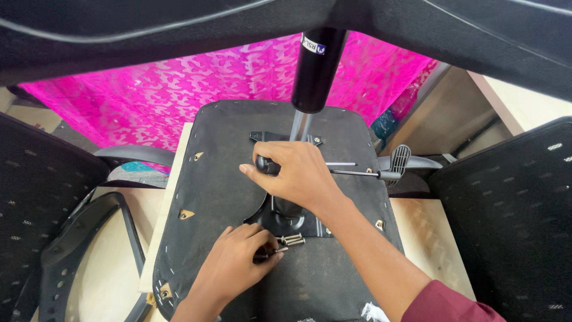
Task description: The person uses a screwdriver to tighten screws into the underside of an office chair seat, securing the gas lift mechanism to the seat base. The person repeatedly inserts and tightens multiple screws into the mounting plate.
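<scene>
An office chair seat (pixel 333 280) lay upside down on a pale wooden bench (pixel 426 238), its black underside facing up. A black metal mechanism plate (pixel 286 220) sat in the middle of it, and a black gas-lift cylinder (pixel 314 71) rose from the plate towards the camera. A thin adjustment lever (pixel 363 173) ran out to the right and ended in a grey paddle handle (pixel 398 160).

The right hand (pixel 295 176) reached in from the lower right and curled around a black knob (pixel 265 164) on the mechanism, fingers wrapped and pressed together. The left hand (pixel 235 265) rested on the seat below the plate, its fingertips pinching a small silver bolt (pixel 277 251). Two or three loose bolts (pixel 292 240) lay just beside it, touching the plate's lower edge.

Bright pink patterned cloth (pixel 179 95) hung behind the bench. Black mesh chair backs (pixel 506 209) stood at both sides, and a black plastic armrest frame (pixel 77 250) lay at the left.

The loose bolts looked likely to roll off the curved seat if the mechanism were nudged. The plate appeared unfastened on its lower side, so a pull on the knob could shift it off its holes, and the tall cylinder could tip it.
</scene>
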